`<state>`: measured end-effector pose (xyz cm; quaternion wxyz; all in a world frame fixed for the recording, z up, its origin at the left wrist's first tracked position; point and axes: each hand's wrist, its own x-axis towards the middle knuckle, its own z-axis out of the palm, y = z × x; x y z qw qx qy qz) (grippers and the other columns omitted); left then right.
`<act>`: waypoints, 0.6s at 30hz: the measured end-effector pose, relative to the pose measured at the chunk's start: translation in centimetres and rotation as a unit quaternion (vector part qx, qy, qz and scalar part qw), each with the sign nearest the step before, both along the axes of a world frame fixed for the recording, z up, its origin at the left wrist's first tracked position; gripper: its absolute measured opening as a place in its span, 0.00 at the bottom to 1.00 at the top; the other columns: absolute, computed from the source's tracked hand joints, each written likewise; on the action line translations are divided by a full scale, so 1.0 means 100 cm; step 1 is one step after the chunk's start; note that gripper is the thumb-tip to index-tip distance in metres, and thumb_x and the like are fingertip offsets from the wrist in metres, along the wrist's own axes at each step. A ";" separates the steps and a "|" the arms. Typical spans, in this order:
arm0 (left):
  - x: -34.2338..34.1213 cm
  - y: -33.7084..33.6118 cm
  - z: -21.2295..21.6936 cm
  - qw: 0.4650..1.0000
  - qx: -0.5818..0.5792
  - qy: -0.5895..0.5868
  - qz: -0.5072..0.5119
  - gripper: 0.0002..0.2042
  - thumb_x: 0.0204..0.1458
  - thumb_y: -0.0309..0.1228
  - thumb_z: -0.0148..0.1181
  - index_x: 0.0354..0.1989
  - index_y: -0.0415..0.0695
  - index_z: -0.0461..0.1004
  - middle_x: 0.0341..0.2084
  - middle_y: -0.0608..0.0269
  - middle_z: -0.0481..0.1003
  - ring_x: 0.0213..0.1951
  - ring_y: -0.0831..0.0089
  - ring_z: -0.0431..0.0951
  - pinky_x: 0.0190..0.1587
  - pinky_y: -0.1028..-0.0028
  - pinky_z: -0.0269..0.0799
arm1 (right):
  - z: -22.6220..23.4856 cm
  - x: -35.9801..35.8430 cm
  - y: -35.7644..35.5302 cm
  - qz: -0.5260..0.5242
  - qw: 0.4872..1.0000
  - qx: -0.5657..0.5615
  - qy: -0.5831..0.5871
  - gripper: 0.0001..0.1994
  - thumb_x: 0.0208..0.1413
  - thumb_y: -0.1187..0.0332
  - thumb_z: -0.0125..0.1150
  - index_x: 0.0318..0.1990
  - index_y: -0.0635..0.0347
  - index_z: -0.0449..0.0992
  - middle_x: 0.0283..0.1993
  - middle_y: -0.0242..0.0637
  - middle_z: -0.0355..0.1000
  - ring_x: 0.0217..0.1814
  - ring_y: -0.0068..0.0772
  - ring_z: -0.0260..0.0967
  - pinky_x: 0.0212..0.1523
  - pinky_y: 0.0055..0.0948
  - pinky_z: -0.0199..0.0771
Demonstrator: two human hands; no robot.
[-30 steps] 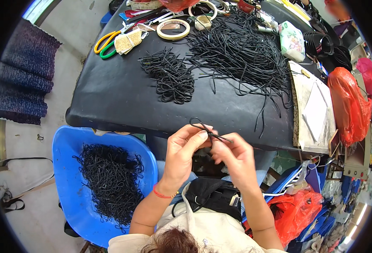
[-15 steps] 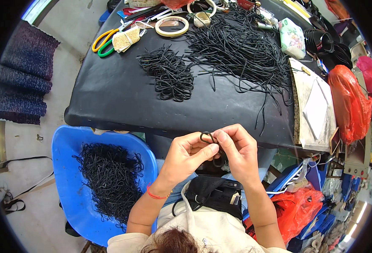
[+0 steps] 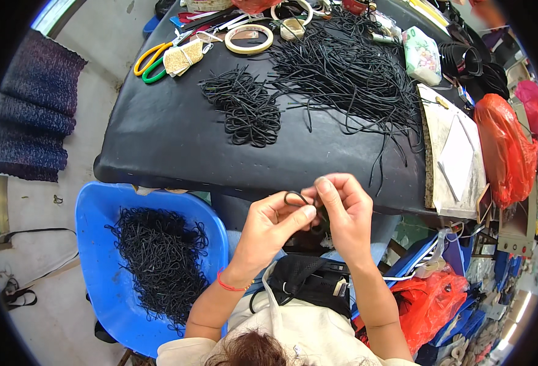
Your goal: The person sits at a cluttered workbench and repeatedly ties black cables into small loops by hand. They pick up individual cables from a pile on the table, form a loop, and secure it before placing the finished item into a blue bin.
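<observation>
A thin black cord (image 3: 294, 197), bent into a small loop, is pinched between the thumb and fingers of my left hand (image 3: 276, 221). My right hand (image 3: 344, 210) is closed on the same cord just beside it, thumb against forefinger. Both hands are close together past the near edge of the black-covered table (image 3: 177, 146). More of the cord hangs below the fingers, partly hidden. A small pile of looped black cords (image 3: 247, 113) lies on the table ahead, and a larger heap of straighter cords (image 3: 354, 76) spreads to its right.
At my left stands a blue tub (image 3: 92, 244) with a mass of looped cords (image 3: 159, 262). Scissors (image 3: 153, 61), a tape roll (image 3: 249, 39) and a tissue pack (image 3: 422, 56) lie on the table. A pale board (image 3: 452, 104) and red plastic bags (image 3: 505, 149) are at the right.
The cord loop at my left fingertips has shifted slightly left and tilted. My right thumb and fingers have risen a little, and the hands stay close together.
</observation>
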<state>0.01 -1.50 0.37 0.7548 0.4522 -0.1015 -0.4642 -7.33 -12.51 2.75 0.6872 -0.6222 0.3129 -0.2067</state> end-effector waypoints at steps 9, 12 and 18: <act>-0.005 -0.005 -0.001 0.996 0.005 -0.025 0.091 0.06 0.51 0.25 0.57 0.36 0.37 0.73 0.28 0.63 0.75 0.30 0.81 0.74 0.36 0.81 0.72 | -0.002 -0.014 -0.003 0.055 0.998 0.005 -0.007 0.06 0.53 0.75 0.57 0.37 0.67 0.72 0.34 0.31 0.71 0.34 0.16 0.66 0.36 0.16 0.67; -0.008 -0.005 0.001 0.994 0.029 -0.066 0.086 0.06 0.51 0.26 0.57 0.35 0.36 0.73 0.27 0.63 0.75 0.30 0.82 0.74 0.35 0.81 0.73 | -0.004 -0.017 -0.006 0.074 0.997 -0.018 -0.010 0.06 0.53 0.76 0.56 0.37 0.68 0.72 0.33 0.31 0.69 0.33 0.15 0.65 0.35 0.16 0.66; -0.010 -0.004 -0.001 0.994 0.044 -0.057 0.081 0.07 0.51 0.28 0.57 0.33 0.36 0.73 0.26 0.63 0.75 0.29 0.82 0.74 0.34 0.81 0.73 | 0.000 -0.018 -0.005 0.102 0.995 -0.015 -0.006 0.05 0.53 0.78 0.53 0.37 0.69 0.72 0.34 0.31 0.67 0.33 0.16 0.64 0.34 0.16 0.64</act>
